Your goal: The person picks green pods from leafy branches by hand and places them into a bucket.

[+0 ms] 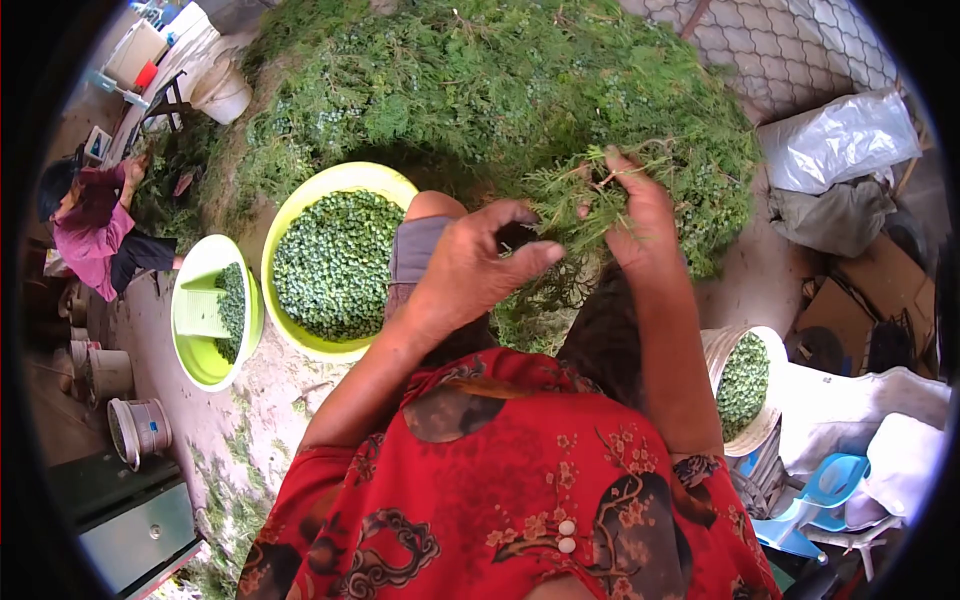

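My right hand (645, 210) grips a green sprig (580, 205) by its twig between thumb and fingers. Just left of the sprig is my left hand (480, 260), its thumb and fingers curved apart with nothing visible between them. Beyond both hands spreads a large pile of cut green branches (430, 90) dotted with pale berries. A round yellow-green tub (340, 185) full of small green berries (335, 265) stands to the left of my left hand, against my knee.
Left of the tub is a smaller green basin (205, 365) with some berries. Another person (90, 225) sits at the far left. A white bucket of berries (770, 390) stands at the right, near a blue plastic chair (835, 485). Silvery sacks (840, 140) lie upper right.
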The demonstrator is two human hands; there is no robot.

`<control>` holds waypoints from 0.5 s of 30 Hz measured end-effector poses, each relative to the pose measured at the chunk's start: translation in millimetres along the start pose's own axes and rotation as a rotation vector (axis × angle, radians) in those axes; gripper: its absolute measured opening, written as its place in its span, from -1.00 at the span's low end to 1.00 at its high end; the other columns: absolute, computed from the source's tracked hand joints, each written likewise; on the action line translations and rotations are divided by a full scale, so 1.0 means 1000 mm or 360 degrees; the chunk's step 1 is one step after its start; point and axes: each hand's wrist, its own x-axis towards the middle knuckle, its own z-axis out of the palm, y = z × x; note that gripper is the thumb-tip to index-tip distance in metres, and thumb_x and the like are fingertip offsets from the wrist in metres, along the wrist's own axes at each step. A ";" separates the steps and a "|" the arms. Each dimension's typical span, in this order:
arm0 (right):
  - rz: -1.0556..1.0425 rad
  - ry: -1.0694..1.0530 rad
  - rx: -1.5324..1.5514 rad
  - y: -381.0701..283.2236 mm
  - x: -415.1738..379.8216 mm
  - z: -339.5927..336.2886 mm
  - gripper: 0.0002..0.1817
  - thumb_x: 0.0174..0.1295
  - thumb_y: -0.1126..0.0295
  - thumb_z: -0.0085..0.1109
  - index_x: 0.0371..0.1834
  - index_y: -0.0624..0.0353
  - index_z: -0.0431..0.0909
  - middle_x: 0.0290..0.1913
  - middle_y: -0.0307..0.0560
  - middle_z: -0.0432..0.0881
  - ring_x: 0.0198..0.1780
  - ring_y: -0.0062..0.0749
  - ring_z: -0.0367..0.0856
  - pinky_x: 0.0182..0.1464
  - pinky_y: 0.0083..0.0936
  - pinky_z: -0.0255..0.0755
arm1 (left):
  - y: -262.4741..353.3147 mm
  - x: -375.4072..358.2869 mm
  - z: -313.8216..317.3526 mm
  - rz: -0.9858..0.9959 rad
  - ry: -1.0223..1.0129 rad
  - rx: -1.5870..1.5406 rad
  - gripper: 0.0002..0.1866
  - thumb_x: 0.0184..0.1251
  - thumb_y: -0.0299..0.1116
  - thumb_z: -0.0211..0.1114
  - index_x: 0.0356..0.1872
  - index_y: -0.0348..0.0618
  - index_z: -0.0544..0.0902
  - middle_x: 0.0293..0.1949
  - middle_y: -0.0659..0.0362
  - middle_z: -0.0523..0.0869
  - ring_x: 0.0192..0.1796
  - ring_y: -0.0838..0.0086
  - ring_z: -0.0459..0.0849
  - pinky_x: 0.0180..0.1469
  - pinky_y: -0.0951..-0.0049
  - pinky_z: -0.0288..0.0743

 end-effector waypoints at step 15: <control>-0.0106 0.0211 -0.0150 0.011 0.004 -0.002 -0.75 0.18 0.32 0.17 -0.13 0.19 0.48 -0.21 -0.10 0.58 -0.27 -0.42 0.59 -0.27 -0.44 0.53 | 0.021 -0.004 -0.009 -0.0982 -0.0476 -0.1557 -0.82 0.25 -0.26 0.21 -0.31 -0.16 0.51 -0.54 0.22 0.51 -0.61 0.62 0.39 -0.64 0.69 0.20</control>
